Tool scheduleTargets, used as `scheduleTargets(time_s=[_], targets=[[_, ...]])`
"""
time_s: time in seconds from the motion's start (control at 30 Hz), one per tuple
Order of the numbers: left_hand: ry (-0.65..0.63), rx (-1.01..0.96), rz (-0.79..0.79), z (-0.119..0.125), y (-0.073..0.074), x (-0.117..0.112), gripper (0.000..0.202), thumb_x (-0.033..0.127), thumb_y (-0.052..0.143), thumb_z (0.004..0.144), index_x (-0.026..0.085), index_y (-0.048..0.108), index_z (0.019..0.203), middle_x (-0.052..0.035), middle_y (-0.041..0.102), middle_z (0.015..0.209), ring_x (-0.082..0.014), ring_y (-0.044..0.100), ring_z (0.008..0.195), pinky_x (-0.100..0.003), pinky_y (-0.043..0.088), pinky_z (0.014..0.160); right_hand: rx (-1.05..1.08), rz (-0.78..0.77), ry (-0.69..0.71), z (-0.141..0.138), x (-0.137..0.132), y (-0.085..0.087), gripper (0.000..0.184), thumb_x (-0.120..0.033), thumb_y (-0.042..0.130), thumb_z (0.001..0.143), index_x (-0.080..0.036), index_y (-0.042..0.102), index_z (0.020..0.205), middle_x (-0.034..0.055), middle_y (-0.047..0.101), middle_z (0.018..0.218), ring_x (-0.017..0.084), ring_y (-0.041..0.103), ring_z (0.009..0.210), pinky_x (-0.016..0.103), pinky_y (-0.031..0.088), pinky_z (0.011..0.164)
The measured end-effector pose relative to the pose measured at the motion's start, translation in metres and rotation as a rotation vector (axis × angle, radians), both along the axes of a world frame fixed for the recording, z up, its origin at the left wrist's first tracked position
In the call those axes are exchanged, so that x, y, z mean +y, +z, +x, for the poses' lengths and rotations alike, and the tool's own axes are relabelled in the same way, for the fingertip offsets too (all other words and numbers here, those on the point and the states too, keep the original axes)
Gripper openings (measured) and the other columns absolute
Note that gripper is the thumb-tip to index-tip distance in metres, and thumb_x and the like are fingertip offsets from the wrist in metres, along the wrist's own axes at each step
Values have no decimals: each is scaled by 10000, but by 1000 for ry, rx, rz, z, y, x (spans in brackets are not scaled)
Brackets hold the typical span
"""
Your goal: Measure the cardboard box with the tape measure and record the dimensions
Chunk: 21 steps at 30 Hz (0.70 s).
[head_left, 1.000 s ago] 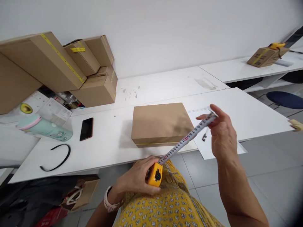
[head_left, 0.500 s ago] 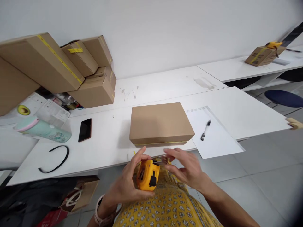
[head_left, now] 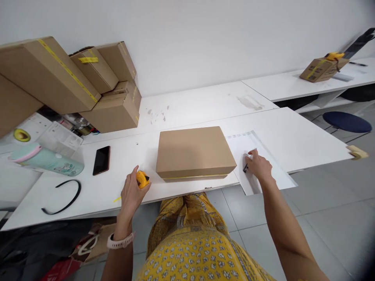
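My left hand (head_left: 131, 193) is wrapped round a yellow tape measure (head_left: 142, 179) at the table's front, left of a closed cardboard box (head_left: 195, 150). The tape measure is low, at or just above the tabletop. Over on the other side of the box, my right hand (head_left: 260, 166) has its fingers closed on a pen (head_left: 245, 168) that lies over a white sheet of paper (head_left: 268, 162). Most of the pen is hidden under the fingers. The paper's near edge hangs past the table edge.
Stacked cardboard boxes (head_left: 113, 113) fill the back left. Closer in are a mint bottle (head_left: 58, 162), a phone (head_left: 101, 160) and a black headband-like loop (head_left: 76, 195). Another box (head_left: 319, 70) stands on the far right table, near a blue stool (head_left: 347, 121).
My left hand has carried the tape measure from in front of my body to the tabletop on the left. My right hand has moved right and forward onto the pen.
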State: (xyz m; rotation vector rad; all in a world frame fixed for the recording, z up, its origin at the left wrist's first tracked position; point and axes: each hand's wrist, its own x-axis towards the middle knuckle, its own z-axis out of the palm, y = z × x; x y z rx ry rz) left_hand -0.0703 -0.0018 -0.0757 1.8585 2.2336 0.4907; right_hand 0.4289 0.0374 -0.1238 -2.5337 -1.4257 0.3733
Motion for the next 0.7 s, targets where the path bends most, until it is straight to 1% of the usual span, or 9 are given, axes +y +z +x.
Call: scheduleTargets(time_s=[0.07, 0.1, 0.2, 0.27, 0.37, 0.47, 0.57, 0.63, 0.7], targets=[[38, 67, -46, 0, -9, 6, 765, 370, 654, 847, 178, 373, 1532, -179, 571, 1340, -368, 594, 1215, -480, 523, 946, 14, 37, 84, 6, 1, -4, 391, -306, 390, 933, -142, 631, 1193, 203, 710, 1055, 307, 657, 918, 431, 458, 801], [53, 89, -60, 0, -12, 8, 745, 363, 646, 858, 176, 382, 1529, -183, 572, 1336, -370, 594, 1215, -478, 522, 947, 49, 80, 118, 11, 1, -6, 387, -278, 381, 926, -150, 649, 1174, 182, 719, 1039, 287, 658, 903, 414, 461, 804], [72, 133, -74, 0, -17, 14, 693, 347, 626, 882, 166, 410, 1515, -191, 574, 1329, -370, 589, 1215, -481, 513, 961, 200, 294, 168, 33, 0, -13, 415, -250, 371, 916, -172, 652, 1211, 122, 732, 1031, 233, 661, 874, 363, 467, 825], [77, 153, -74, -1, -19, 18, 660, 348, 612, 900, 155, 428, 1505, -196, 570, 1335, -372, 584, 1216, -495, 505, 977, 193, 448, 137, 52, -1, -19, 421, -244, 416, 887, -186, 637, 1241, 108, 726, 1047, 224, 648, 856, 359, 456, 829], [69, 176, -58, -4, -24, 23, 621, 346, 589, 926, 128, 448, 1490, -203, 571, 1329, -378, 574, 1222, -518, 485, 1010, 76, 569, 25, 79, -2, -27, 321, -280, 535, 832, -214, 656, 1122, 110, 692, 920, 253, 584, 794, 398, 413, 777], [55, 156, 40, -4, -28, 24, 604, 355, 594, 930, 92, 474, 1460, -229, 556, 1366, -401, 517, 1293, -554, 436, 1069, 49, 544, -75, 90, -5, -32, 225, -376, 662, 774, -252, 635, 960, 88, 609, 780, 274, 510, 759, 413, 362, 704], [-3, 3, 303, 4, -26, 21, 608, 405, 565, 960, 85, 451, 1464, -243, 509, 1445, -379, 439, 1388, -552, 357, 1153, 26, 486, -152, 85, -6, -31, 257, -456, 713, 754, -267, 600, 886, 75, 556, 749, 297, 505, 802, 409, 350, 690], [-110, -184, 458, 16, -18, 19, 592, 422, 506, 1001, 139, 396, 1510, -208, 478, 1498, -324, 424, 1421, -511, 352, 1175, 26, 443, -200, 78, -3, -30, 232, -428, 701, 770, -257, 576, 865, 88, 576, 788, 313, 536, 864, 414, 371, 726], [-249, -365, 522, 31, -7, 18, 557, 422, 454, 1032, 224, 355, 1543, -156, 422, 1564, -284, 396, 1456, -485, 369, 1175, 65, 391, -246, 73, 2, -27, 185, -348, 683, 765, -248, 544, 835, 91, 599, 804, 307, 558, 855, 425, 385, 757]])
